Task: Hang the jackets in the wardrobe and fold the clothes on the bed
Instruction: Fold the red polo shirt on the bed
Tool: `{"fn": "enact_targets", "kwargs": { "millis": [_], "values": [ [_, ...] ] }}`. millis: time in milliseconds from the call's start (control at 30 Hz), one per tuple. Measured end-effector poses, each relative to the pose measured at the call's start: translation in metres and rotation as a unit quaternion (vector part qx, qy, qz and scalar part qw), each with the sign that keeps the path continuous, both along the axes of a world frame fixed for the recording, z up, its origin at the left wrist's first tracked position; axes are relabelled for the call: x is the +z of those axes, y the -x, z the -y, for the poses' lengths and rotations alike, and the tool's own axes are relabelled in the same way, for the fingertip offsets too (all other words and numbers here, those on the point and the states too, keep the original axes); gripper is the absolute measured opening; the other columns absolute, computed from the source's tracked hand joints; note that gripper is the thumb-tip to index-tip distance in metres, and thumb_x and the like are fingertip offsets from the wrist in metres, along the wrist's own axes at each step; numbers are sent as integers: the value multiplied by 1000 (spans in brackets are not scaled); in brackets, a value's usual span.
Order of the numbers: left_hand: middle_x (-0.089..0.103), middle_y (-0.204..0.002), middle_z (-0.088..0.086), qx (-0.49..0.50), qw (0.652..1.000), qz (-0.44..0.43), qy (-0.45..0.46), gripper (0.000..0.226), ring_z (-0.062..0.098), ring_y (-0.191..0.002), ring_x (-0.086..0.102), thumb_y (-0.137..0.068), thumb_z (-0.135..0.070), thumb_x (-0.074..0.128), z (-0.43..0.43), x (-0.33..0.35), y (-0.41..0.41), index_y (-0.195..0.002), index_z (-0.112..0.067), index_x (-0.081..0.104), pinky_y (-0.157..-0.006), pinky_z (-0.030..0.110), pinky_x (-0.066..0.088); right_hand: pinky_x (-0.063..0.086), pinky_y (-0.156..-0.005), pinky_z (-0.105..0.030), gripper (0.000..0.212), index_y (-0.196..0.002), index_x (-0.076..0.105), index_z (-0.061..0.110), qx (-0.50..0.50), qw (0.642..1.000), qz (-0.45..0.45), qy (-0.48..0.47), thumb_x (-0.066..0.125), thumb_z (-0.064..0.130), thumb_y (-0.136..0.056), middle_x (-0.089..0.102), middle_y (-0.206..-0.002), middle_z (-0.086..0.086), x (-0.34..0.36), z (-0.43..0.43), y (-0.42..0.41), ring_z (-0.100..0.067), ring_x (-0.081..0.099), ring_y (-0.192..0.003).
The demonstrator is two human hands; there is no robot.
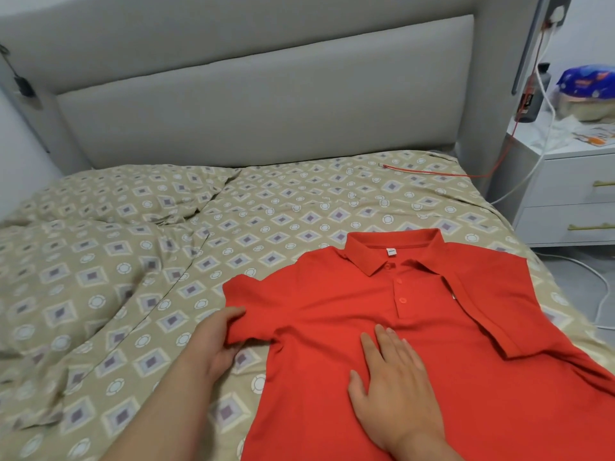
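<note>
I see the red polo shirt (416, 327) lying face up on the bed (149, 261), right sleeve already folded in; my left hand (216, 341) pinches the other sleeve, my right hand (392, 387) presses flat and open, so folding looks barely begun; no jackets in view

One bed (100, 261) is recorded, fitted with one padded grey headboard (259, 94). One red polo shirt (416, 344) is counted on it, and three buttons are noted on its placket. Two hands are seen: the left hand (216, 341) and the right hand (396, 390). One white nightstand (565, 194) is observed beside the bed, with two drawers and two handles. Two cables are counted: one red cable (432, 173) and one white cable (545, 104). One dark bottle (532, 94) is noted.
</note>
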State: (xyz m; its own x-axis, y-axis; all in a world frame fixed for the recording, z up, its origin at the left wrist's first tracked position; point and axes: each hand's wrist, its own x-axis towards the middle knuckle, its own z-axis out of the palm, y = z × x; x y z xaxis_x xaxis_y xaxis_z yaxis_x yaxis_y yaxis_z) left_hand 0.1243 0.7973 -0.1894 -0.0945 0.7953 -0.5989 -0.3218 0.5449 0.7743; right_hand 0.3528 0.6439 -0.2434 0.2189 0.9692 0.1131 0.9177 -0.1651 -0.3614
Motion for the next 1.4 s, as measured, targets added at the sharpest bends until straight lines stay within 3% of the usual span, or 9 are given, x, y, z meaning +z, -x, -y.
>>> {"fn": "enact_targets", "kwargs": {
  "millis": [100, 267, 367, 433, 600, 767, 933, 1167, 1400],
  "values": [
    [67, -70, 13, 7, 997, 75, -18, 7, 26, -57, 66, -87, 2, 57, -4, 17, -16, -90, -4, 60, -50, 36, 57, -18, -116, -30, 75, -157, 18, 29, -1, 1000, -13, -5, 23, 58, -88, 8, -166, 3, 2, 1, 2, -11, -1, -152],
    [55, -70, 6, -109, 965, -138, -193, 52, 20, -48, 50, -79, 9, 50, -17, 35, -99, -119, -22, 60, -47, 30, 42, -16, -117, -32, 77, -157, 21, 27, 10, 1000, -24, 1, 25, 58, -87, 10, -166, 1, 1, -1, 0, -13, 1, -152],
    [58, -113, 3, -308, 853, -340, -249, 61, 22, -92, 64, -83, -13, 66, 2, 7, -137, -141, -12, 47, -77, 34, 53, 0, -117, -34, 74, -149, 43, 21, 6, 1000, -10, 13, 40, 54, -83, 33, -159, -5, 6, 1, 2, -19, 25, -149],
    [52, -133, 4, -357, 778, -444, -264, 63, 19, -119, 54, -88, -30, 68, 17, -10, -141, -144, -11, 47, -103, 29, 41, 10, -115, -35, 69, -139, 57, 18, -2, 1000, -5, 19, 49, 52, -79, 48, -149, -8, 8, 3, 2, -22, 41, -142],
    [58, -137, 1, -275, 752, -482, -355, 40, 17, -127, 53, -92, -15, 62, 58, -15, -98, -132, -14, 60, -107, 17, 32, 9, -115, -36, 70, -141, 55, 19, 3, 1000, -1, 25, 46, 53, -80, 46, -151, -8, 7, 2, 0, -22, 38, -143],
    [58, -137, 14, -313, 571, -686, -324, 67, 36, -124, 58, -79, -46, 41, 145, -41, -58, -127, -7, 66, -111, 33, 18, -1, -119, -36, 75, -148, 45, 18, 5, 1000, 5, 5, 32, 54, -83, 34, -158, -9, 1, -1, 1, -22, 25, -149],
    [5, -166, 0, -344, 566, -709, -244, 83, 19, -153, 3, -83, -61, 10, 144, -43, -62, -158, -26, 14, -123, 36, 3, -11, -121, -35, 76, -157, 20, 18, 33, 999, 23, 35, 25, 54, -91, 10, -166, -10, 3, -3, -3, -21, 2, -153],
    [10, -165, 3, -363, 570, -703, -220, 72, 21, -152, 6, -95, -55, 26, 147, -38, -61, -158, -22, 18, -123, 40, 8, -13, -119, -34, 70, -159, 9, 23, 99, 987, 77, 96, 20, 52, -96, 2, -167, -3, 13, 86, -52, -18, -3, -153],
    [12, -165, 11, -363, 550, -722, -211, 74, 30, -151, 10, -97, -57, 18, 158, -38, -62, -157, -14, 17, -121, 46, 12, -17, -120, -35, 70, -159, 5, 27, 11, 988, 90, 123, 14, 56, -96, -2, -166, 0, 18, 239, -129, -17, -7, -153]
  ]
}}
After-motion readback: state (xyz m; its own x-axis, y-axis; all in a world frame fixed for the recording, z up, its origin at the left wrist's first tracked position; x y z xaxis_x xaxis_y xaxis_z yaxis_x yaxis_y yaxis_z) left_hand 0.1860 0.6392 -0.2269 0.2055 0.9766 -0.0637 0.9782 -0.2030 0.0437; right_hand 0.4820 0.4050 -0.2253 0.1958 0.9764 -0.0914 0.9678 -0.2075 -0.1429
